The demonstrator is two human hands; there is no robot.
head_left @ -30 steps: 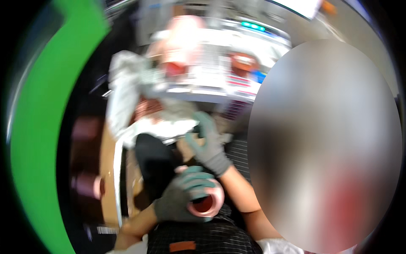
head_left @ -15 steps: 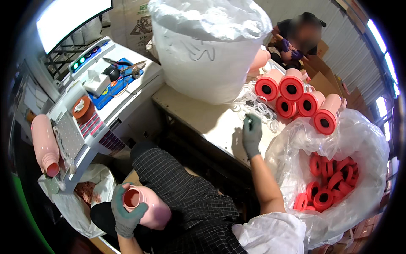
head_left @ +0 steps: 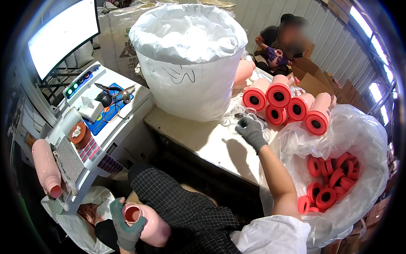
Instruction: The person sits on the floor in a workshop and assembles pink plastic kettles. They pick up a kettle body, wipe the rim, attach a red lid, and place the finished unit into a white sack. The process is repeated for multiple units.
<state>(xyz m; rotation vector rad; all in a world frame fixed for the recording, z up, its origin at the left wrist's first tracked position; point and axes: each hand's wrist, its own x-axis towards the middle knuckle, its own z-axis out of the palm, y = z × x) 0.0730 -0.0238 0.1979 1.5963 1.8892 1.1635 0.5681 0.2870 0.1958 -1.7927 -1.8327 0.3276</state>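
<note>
A pink bottle [head_left: 155, 226] with a wide, uncapped mouth lies tilted at the lower left of the frame, its mouth toward the upper left. The gloved left hand [head_left: 127, 230] is curled about its neck end, thumb on one side and fingers on the other. The gloved right hand [head_left: 252, 132], right of centre, is partly closed with bent fingers at a scatter of white rings [head_left: 234, 111]; whether it has hold of one cannot be told.

The rings lie on a pale worktop [head_left: 192, 136], beside a large white sack [head_left: 190, 91] at upper centre. Right of them, pink cylinders [head_left: 305, 101] with red ends and dark centres are stacked on their sides. Below these, at the right, a clear plastic bag [head_left: 363, 127] holds red ring-shaped parts [head_left: 325, 198].

At the left, another pink bottle [head_left: 44, 163] leans beside a perforated plate [head_left: 69, 148]. Above it are a brown roll [head_left: 80, 135], a blue mat [head_left: 99, 127] and pliers [head_left: 127, 94]; a bright screen [head_left: 61, 36] fills the upper left. At upper right, a co-worker in purple gloves [head_left: 281, 62] holds a pink bottle.
</note>
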